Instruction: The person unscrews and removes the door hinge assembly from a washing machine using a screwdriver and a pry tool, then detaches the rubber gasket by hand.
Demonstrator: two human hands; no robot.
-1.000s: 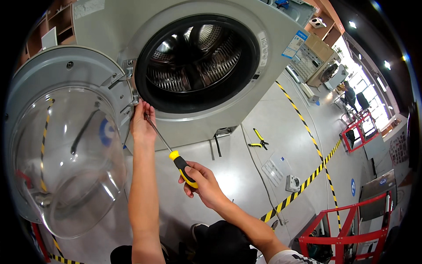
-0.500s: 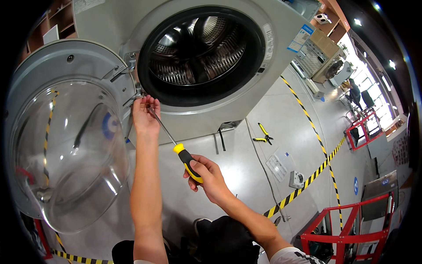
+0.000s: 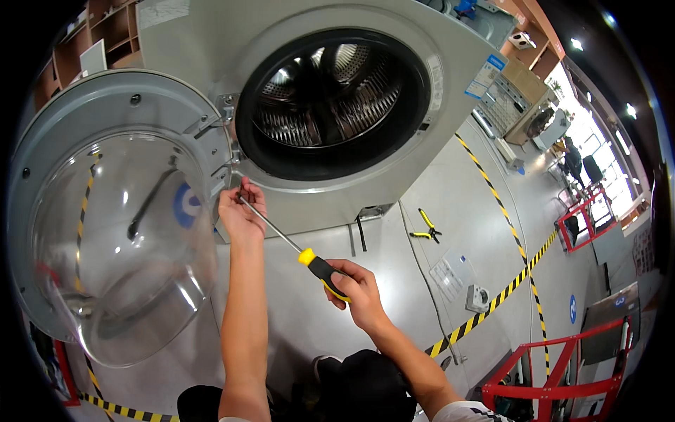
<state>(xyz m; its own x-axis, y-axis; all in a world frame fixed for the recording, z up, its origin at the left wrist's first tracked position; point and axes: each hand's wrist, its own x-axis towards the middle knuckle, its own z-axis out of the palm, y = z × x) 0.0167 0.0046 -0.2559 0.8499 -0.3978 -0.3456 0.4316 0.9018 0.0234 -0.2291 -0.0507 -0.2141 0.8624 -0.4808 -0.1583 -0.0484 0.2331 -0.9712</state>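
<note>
Right hand [image 3: 360, 294]: closed round the black-and-yellow handle of one screwdriver [image 3: 306, 257], thumb laid along it, as I judge it, for fine control of the turn. Left hand [image 3: 244, 216]: palm up, fingers curled about the screwdriver's tip, probably to steady it; whether they also pinch some small part I cannot tell from my remote seat.

Screwdriver, position: slanting between the two hands, tip up and to the left, just below the lower hinge [image 3: 226, 167].

Door [image 3: 76, 112], one: grey ring with clear bowl, swung out to the left on its hinges, which leaves the hinge side within reach, I would say.

Washing machine [image 3: 316, 205], one: grey, behind the hands; black gasket [image 3: 302, 174] round the metal drum.

Yellow-and-black pliers [image 3: 426, 232], one pair: on the floor to the right, jaws apart, perhaps set there to be near.

Small pale device [image 3: 478, 298], one: farther right, beside striped tape [image 3: 503, 293], which I take for a floor boundary.

Red frame [image 3: 536, 391], one: lower right, well apart from the hands.
</note>
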